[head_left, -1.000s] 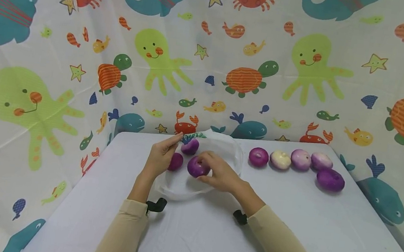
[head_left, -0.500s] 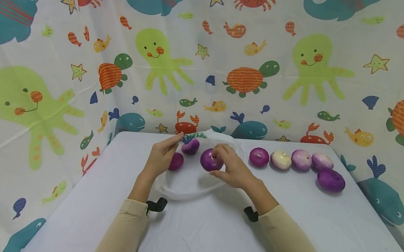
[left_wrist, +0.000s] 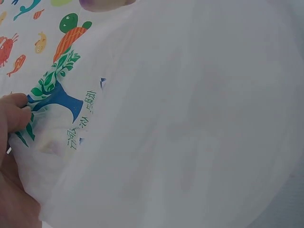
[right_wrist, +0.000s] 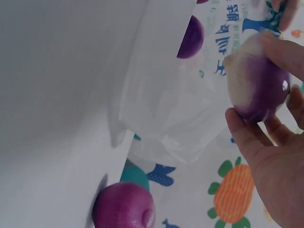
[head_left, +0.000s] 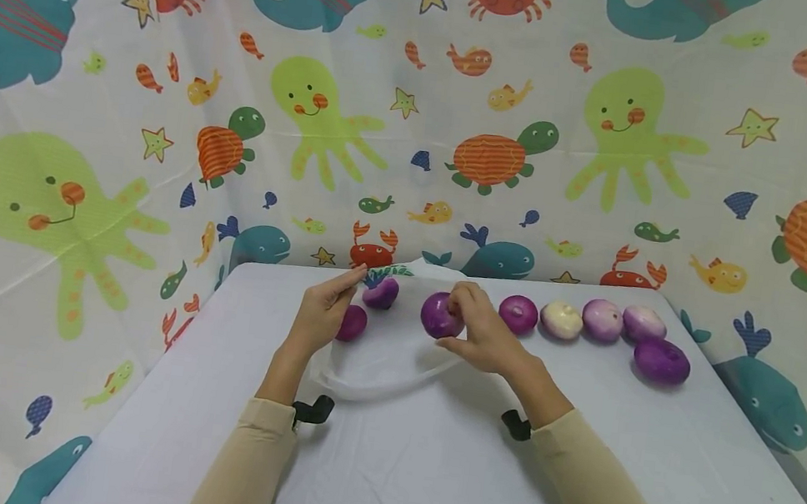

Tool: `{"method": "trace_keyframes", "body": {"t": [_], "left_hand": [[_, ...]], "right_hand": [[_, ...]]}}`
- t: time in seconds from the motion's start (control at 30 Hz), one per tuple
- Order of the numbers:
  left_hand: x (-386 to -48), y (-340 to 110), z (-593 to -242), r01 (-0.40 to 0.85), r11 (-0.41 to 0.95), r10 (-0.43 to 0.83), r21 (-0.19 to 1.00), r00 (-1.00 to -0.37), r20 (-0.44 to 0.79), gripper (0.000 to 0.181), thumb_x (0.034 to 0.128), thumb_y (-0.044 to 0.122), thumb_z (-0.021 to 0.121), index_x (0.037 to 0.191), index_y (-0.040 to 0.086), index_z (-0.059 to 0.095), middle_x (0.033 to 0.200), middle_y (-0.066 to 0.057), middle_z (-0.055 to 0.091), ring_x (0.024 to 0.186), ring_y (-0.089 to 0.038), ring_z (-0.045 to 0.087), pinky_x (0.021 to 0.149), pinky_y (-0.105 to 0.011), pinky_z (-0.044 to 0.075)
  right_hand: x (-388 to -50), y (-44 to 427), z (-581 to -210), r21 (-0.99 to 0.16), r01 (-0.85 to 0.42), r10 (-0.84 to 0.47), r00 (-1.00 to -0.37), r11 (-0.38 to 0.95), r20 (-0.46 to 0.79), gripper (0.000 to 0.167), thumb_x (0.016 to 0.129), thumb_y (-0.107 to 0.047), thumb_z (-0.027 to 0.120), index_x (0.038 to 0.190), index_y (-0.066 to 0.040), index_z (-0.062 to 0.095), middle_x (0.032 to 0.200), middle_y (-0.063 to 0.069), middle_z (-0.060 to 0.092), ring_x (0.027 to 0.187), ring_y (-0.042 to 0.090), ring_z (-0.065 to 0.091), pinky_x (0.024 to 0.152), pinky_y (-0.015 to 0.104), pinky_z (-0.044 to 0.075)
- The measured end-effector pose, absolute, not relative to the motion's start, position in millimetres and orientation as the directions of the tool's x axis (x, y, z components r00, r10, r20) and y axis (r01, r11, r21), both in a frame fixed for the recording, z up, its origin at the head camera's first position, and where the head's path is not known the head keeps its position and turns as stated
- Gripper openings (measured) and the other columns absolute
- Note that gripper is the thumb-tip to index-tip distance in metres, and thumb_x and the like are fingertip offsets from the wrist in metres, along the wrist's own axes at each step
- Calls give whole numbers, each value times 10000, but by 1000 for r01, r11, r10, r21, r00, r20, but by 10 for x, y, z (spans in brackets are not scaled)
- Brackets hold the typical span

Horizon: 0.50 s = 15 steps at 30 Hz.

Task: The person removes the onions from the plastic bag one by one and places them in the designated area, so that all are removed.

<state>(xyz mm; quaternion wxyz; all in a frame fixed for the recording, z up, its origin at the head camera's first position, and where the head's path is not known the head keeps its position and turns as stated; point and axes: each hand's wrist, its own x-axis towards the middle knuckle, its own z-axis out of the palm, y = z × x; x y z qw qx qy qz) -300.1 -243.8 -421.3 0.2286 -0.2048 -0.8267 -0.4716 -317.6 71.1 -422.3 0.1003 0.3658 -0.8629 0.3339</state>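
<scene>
Purple onion (head_left: 435, 315) aloft in the right hand (head_left: 486, 331), fingers curled round it, by the right side of the thin plastic bag (left_wrist: 190, 118). Has shifted rightward from mid-bag over the last second; cannot tell whether it is fully clear of the plastic. Judged: being taken out. Pair of onions (head_left: 352, 324) within the bag's outline, unmoved, so likely more to lift. Left hand (head_left: 320, 313) pinches the bag near its printed tree (left_wrist: 61, 96), as before. Five loose onions (head_left: 601, 319) grouped on the worktop (head_left: 647, 484), off to the right.
</scene>
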Motion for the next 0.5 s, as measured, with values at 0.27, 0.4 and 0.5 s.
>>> {"method": "trace_keyframes", "body": {"t": [0.27,0.4,0.5], "left_hand": [[-3000,-2435,-4210,559,482,118,674,-804,583,392,1052,-38,525,1424,37,624,1481,-103,613,1419,-259,555,1137,-245,459],[-2994,-2436,-4203,551,489,120,677,-811,573,402,1056,-30,523,1435,64,621,1490,-87,609,1424,-233,552,1139,-255,463],[-2992,-2438,-4201,547,489,121,679,-813,569,398,1060,-23,520,1435,63,621,1491,-94,608,1425,-219,551,1143,-251,461]], "right_hand": [[-3213,824,-4201,-503,-701,-548,-712,506,440,556,843,-187,887,1193,-104,464,1242,74,506,1165,234,481,968,407,546],[-3220,888,-4201,-485,-701,-538,-712,522,451,574,853,-181,876,1257,-111,475,1265,86,513,1166,244,481,974,426,544],[-3224,954,-4185,-483,-689,-524,-724,540,449,532,859,-177,868,1235,-125,495,1331,108,504,1219,278,467,1002,477,552]]}}
